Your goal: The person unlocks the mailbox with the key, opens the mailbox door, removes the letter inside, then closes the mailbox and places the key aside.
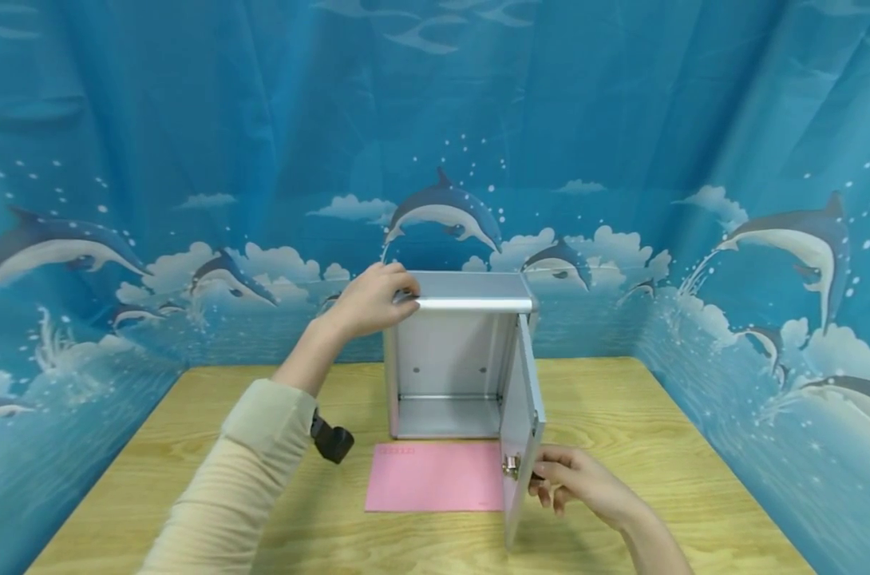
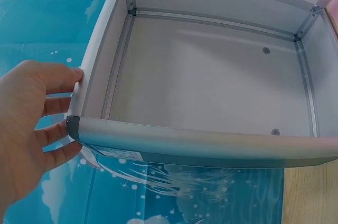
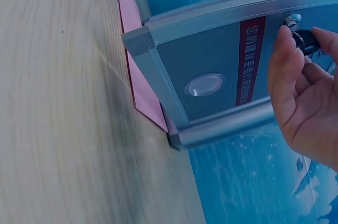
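A silver metal suggestion box [image 1: 471, 286] stands on the table with its front door [image 1: 523, 399] swung wide, and its inside looks bare. My left hand [image 1: 379, 299] grips the top left corner; in the left wrist view the thumb lies on the front edge and the fingers sit round the corner. With thumb and fingers my right hand [image 1: 586, 481] pinches a black-headed key [image 3: 306, 42] at the round lock [image 3: 292, 20] on the door's outer face. On the door's inner side shows the lock's latch [image 1: 511, 465]. A pink envelope [image 1: 435, 477] lies flat before the box, partly behind the door.
A black strap-like piece [image 1: 332, 439] shows beside my left sleeve [image 1: 262, 447]. The wood-grain table [image 1: 607, 399] is bordered by a blue curtain [image 1: 277, 160] printed with dolphins, at the back and both sides.
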The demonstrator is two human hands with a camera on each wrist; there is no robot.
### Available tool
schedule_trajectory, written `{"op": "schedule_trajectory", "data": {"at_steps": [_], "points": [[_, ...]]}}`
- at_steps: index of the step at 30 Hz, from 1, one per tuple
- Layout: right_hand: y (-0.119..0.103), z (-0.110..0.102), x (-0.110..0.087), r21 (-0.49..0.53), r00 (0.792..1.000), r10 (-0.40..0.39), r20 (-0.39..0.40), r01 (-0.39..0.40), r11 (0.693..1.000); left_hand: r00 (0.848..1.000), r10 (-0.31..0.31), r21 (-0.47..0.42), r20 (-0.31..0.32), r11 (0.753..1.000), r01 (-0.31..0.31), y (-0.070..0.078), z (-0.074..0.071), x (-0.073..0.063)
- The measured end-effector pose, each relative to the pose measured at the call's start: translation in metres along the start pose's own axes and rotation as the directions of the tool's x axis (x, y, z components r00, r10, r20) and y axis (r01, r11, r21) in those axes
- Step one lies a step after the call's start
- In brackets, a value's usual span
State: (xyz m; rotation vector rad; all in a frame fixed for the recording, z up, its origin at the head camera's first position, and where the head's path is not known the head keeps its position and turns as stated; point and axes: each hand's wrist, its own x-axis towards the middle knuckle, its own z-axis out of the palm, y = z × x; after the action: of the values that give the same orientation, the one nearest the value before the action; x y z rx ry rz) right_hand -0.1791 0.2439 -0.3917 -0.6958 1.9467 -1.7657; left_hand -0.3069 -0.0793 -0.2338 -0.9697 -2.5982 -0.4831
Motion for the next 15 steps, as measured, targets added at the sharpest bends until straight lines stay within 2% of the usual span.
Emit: {"op": "schedule_trajectory", "data": {"at_steps": [10,15], "points": [[-0.003,0.015,0.016,-0.032,1.0,0.005,0.012,-0.005,0.999,1.0,-0.019,0.006,-0.01,1.0,0.019,0.001,0.0,-0.001],[-0.003,0.022,0.024,-0.025,0.999,-0.012,0.044,0.013,1.0,1.0,-0.019,0.003,-0.011,1.0,0.019,0.001,0.001,-0.001]]}}
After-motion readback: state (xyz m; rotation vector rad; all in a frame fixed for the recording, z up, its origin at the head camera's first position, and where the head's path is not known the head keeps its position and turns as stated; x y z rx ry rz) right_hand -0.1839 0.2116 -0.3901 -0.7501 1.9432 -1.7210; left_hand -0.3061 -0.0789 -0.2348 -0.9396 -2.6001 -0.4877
